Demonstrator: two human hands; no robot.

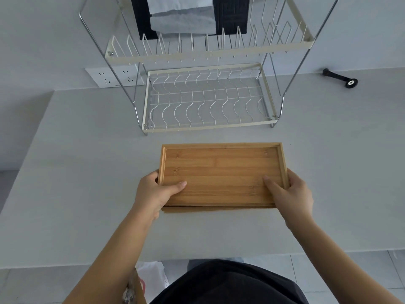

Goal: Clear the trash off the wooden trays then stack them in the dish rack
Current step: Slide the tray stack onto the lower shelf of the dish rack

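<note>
While both hands clamp its short ends, the tray (221, 172) sits on the counter (87, 172) just in front of the rack (206, 102). Left hand (153, 191) and right hand (289, 191) each pinch the rim, thumbs inside, another tray edge showing beneath.

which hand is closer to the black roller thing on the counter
Right. The right hand grips the tray's right end, below the black roller; the left hand grips the far end.
</note>
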